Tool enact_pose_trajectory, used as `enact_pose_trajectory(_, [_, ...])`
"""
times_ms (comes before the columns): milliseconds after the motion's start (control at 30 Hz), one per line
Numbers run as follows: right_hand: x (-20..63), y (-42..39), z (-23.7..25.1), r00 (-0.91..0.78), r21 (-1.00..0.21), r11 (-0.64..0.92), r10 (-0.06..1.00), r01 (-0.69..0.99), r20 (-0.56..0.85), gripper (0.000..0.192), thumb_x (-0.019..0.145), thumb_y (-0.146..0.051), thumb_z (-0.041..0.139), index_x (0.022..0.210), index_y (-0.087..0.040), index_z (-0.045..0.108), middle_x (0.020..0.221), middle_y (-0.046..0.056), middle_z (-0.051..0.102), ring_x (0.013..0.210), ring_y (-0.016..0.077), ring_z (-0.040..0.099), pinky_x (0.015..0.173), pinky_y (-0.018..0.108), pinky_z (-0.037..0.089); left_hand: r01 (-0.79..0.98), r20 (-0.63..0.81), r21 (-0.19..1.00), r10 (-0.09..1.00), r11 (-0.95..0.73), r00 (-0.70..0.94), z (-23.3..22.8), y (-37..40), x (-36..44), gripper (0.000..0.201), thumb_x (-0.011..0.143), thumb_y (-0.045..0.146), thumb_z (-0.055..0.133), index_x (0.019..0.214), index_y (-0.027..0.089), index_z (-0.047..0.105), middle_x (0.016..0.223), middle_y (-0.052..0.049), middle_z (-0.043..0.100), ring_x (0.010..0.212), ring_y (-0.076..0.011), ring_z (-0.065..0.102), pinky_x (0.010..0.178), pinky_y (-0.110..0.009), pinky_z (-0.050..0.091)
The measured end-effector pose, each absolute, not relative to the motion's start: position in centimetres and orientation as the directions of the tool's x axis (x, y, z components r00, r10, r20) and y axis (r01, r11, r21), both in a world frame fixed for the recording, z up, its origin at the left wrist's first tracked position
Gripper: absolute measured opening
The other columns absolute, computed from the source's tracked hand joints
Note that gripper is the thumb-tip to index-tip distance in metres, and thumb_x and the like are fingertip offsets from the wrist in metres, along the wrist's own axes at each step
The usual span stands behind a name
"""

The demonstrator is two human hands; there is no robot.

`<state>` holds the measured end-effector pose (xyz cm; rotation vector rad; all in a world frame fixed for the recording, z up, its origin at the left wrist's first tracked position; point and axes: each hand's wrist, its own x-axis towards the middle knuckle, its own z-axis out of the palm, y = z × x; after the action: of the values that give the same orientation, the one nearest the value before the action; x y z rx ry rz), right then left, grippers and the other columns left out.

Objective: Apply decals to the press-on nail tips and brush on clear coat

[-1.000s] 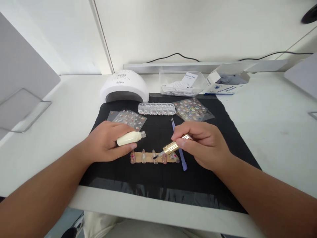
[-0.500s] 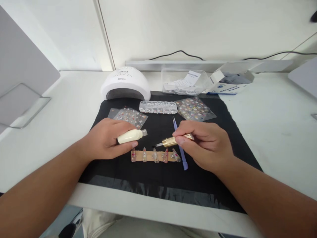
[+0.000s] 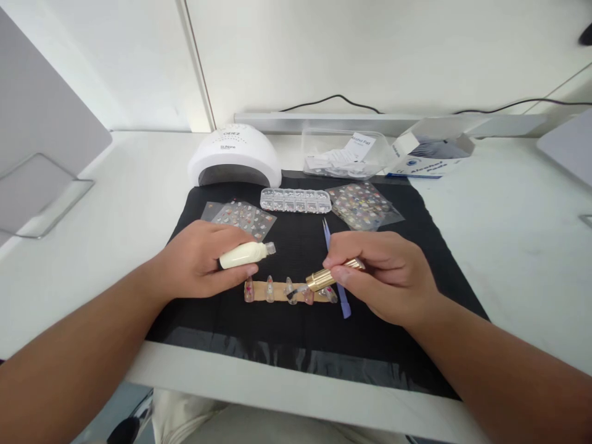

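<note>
Over the black mat (image 3: pixel 296 345), your left hand (image 3: pixel 198 259) pinches a cream plastic bottle (image 3: pixel 245 254); your right hand (image 3: pixel 383 274) pinches a gold-capped brush (image 3: pixel 324 277) touching clear nail tips (image 3: pixel 290 290).

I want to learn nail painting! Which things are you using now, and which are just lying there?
In use: left hand holds bottle; right hand holds brush over nails.
Lying about: lamp, gem box, stickers, tweezers, pads box.
</note>
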<state>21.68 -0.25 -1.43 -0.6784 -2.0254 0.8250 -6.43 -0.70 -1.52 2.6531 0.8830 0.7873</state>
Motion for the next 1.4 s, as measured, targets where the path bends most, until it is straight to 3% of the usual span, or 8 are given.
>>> enact_pose_trajectory(267, [21.7,-0.1,-2.0,-0.351,-0.785,0.558,0.816,0.271,0.459,0.017,0.084,-0.01,0.061,0.075,-0.024,0.067,0.063,-0.003,0.061,0.054,0.0108,0.05,0.052,0.029,0.035,0.492,0.406,0.377,0.618,-0.784,0.673,-1.6,-0.7,-6.4,0.009,0.096,0.025,0.058,0.096,0.017,0.062,0.071,0.002,0.063,0.059,-0.0121,0.055,0.056,-0.022,0.04])
enact_pose_trajectory(533, [22.1,-0.2,-2.2,-0.432,-0.869,0.482,0.811,0.113,0.394,0.015,0.085,-0.014,0.062,0.077,-0.024,0.07,0.063,-0.004,0.06,0.052,0.0097,0.047,0.05,0.028,0.034,0.504,0.404,0.367,0.622,-0.782,0.671,-1.5,-0.8,-6.5,0.01,0.096,0.026,0.058,0.096,0.017,0.062,0.07,0.002,0.062,0.058,-0.0119,0.053,0.055,-0.023,0.04])
enact_pose_trajectory(800, [21.5,0.2,-1.8,-0.346,-0.846,0.456,0.868,0.275,0.356,0.015,0.082,-0.014,0.063,0.072,-0.023,0.068,0.063,-0.002,0.062,0.056,0.012,0.051,0.054,0.029,0.036,0.491,0.426,0.366,0.611,-0.791,0.667,-1.5,-0.7,-6.4,0.009,0.096,0.026,0.058,0.097,0.018,0.061,0.07,0.002,0.062,0.058,-0.0118,0.054,0.054,-0.023,0.04])
enact_pose_trajectory(1000, [21.5,0.6,-2.1,-0.25,-0.955,0.29,0.931,0.067,0.266,0.01,0.08,-0.02,0.068,0.07,-0.022,0.069,0.058,-0.003,0.055,0.05,0.0109,0.043,0.05,0.029,0.031,0.485,0.413,0.371,0.609,-0.792,0.677,-1.4,-0.7,-6.3,0.009,0.096,0.025,0.056,0.096,0.018,0.061,0.069,0.002,0.062,0.058,-0.0122,0.056,0.054,-0.023,0.041])
enact_pose_trajectory(1133, [21.3,0.5,-2.0,-0.208,-0.981,0.182,0.959,-0.073,0.193,0.008,0.079,-0.027,0.074,0.074,-0.022,0.07,0.055,-0.004,0.055,0.048,0.0109,0.045,0.05,0.028,0.033,0.476,0.403,0.402,0.618,-0.783,0.675,-1.5,-0.7,-6.3,0.009,0.095,0.025,0.058,0.096,0.017,0.062,0.07,0.002,0.062,0.058,-0.0115,0.056,0.055,-0.023,0.04])
enact_pose_trajectory(1400, [21.0,0.4,-1.9,-0.158,-0.979,0.169,0.97,-0.115,0.186,0.01,0.081,-0.031,0.075,0.079,-0.023,0.069,0.053,-0.005,0.057,0.049,0.011,0.051,0.053,0.028,0.038,0.466,0.394,0.417,0.617,-0.78,0.681,-1.6,-0.7,-6.2,0.01,0.096,0.026,0.057,0.096,0.017,0.061,0.07,0.002,0.06,0.058,-0.0121,0.054,0.055,-0.025,0.039])
